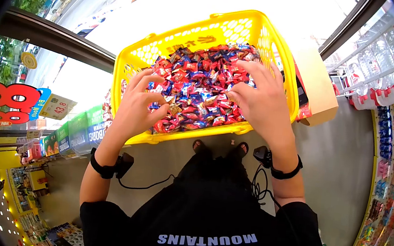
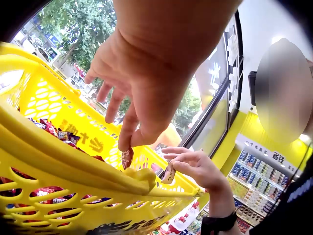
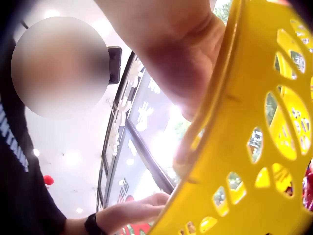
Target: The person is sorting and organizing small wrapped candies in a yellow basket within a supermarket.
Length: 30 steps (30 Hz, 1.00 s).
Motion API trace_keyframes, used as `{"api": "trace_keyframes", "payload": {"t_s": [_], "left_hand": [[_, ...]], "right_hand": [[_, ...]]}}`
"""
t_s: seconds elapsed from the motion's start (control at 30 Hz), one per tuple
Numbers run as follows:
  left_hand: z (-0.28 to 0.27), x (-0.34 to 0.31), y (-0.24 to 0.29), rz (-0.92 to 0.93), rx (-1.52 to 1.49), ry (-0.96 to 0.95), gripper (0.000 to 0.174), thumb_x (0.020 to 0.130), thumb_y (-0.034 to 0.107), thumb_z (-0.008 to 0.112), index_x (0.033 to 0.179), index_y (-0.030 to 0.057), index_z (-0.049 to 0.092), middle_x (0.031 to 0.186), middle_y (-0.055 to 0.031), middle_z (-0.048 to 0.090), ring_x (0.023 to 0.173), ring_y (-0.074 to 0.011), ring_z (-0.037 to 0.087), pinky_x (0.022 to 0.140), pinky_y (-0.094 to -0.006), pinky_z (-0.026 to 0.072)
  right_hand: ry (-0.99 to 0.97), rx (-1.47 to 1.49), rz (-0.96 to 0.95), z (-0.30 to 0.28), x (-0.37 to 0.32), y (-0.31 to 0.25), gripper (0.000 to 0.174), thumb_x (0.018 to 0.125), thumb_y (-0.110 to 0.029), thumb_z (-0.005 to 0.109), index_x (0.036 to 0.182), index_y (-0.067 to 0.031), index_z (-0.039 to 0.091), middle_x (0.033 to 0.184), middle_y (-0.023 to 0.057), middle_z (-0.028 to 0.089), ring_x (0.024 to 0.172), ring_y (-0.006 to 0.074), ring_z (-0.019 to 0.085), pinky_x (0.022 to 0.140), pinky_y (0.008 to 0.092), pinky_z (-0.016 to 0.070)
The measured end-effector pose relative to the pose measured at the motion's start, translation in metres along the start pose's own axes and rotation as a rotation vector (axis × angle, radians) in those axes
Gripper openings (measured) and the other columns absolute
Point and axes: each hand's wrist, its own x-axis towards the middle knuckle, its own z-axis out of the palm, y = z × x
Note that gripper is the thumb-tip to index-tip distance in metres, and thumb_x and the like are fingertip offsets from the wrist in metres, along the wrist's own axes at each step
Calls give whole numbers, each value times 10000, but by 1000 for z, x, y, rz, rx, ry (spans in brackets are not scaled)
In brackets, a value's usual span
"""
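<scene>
A yellow plastic basket (image 1: pixel 175 137) is filled with a heap of small wrapped candies (image 1: pixel 202 77) in red, blue and purple. Over the left part of the heap is my left hand (image 1: pixel 137 108); its thumb and index finger pinch a red wrapped candy (image 2: pixel 127 158), seen in the left wrist view. My right hand (image 1: pixel 266 102) reaches over the right side of the basket. Its thumb and fingertips pinch a light-patterned wrapped candy (image 2: pixel 169 173). In the right wrist view the basket wall (image 3: pixel 230 127) hides the right fingertips.
A cardboard box (image 1: pixel 317 83) stands right of the basket, near packs of bottled water (image 1: pixel 386 62). Green cartons (image 1: pixel 75 130) line the left side by the window. Stocked shelves (image 1: pixel 391 186) curve along the right, and grey floor (image 1: pixel 330 159) lies between.
</scene>
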Motion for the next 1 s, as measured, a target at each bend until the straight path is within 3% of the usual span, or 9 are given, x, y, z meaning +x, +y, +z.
{"api": "trace_keyframes", "payload": {"t_s": [0.17,0.27,0.6,0.73,0.83,1.0], "left_hand": [[10,-25,1,-24,-33,70,124,923,190,779,929,66,775,1419,-130,620,1481,-434,445,1217,-556,359],[16,-32,5,-20,-119,163,144,916,222,797,901,80,777,1395,-131,640,1456,-429,466,1215,-583,353],[27,-36,34,44,-357,328,120,857,165,865,962,113,839,1412,-126,631,1450,-417,479,1207,-550,376],[31,-42,40,43,-337,319,149,848,177,872,986,131,841,1428,-118,624,1465,-421,460,1221,-586,343],[33,-47,43,52,-247,313,213,842,219,881,1042,162,836,1442,-109,618,1476,-406,447,1233,-611,318],[19,-59,59,42,-164,370,292,796,325,913,1057,232,819,1429,-55,633,1462,-369,467,1249,-622,300]], "right_hand": [[-112,85,-73,32,8,-27,180,925,-263,764,892,-88,742,1388,151,653,1322,331,575,1210,642,322],[-159,-6,-34,41,3,-26,170,927,-256,760,921,-87,748,1384,151,657,1321,332,575,1211,649,317],[-73,309,-76,26,-3,-52,352,866,-351,851,1127,-132,762,1407,117,624,1347,304,581,1218,631,326],[-83,435,-93,27,-8,-51,278,857,-312,850,1051,-130,766,1397,66,641,1317,292,611,1218,651,327],[-25,378,-100,29,-11,-56,250,808,-240,879,985,-117,751,1334,49,698,1295,279,635,1215,618,355],[32,303,-217,30,-10,-76,145,845,-181,792,938,-86,734,1297,44,689,1288,263,624,1194,648,367]]}}
